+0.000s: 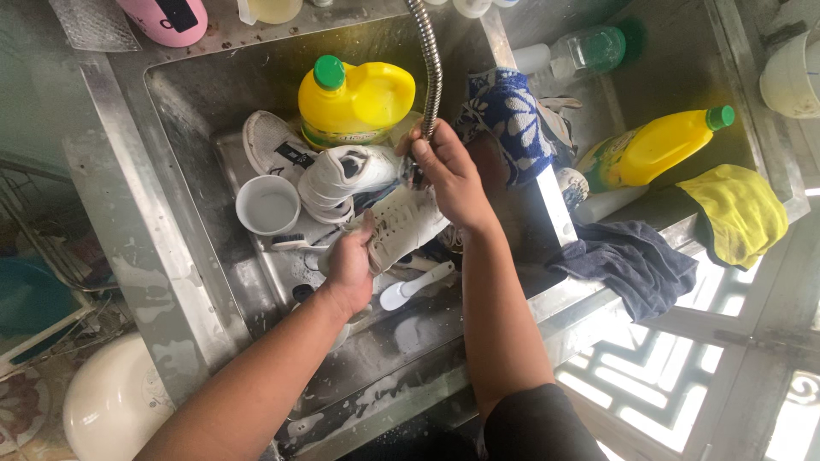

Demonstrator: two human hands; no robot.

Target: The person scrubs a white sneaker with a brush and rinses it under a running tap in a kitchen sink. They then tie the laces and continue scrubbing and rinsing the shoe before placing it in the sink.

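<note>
My left hand (348,263) grips a white sneaker (403,224) by its heel end over the steel sink (179,213). My right hand (448,175) is closed around the end of a flexible metal faucet hose (430,64), held against the sneaker's toe. Other white sneakers (342,175) lie just behind, and one more (272,143) rests against the sink's back left. A white brush (412,286) lies on the sink floor under the held sneaker.
A yellow detergent jug with green cap (354,102) stands in the sink; a second one (653,147) lies in the right basin. A white cup (268,205), blue patterned cloth (512,119), dark cloth (632,260), yellow cloth (741,213) and white basin (111,401) are around.
</note>
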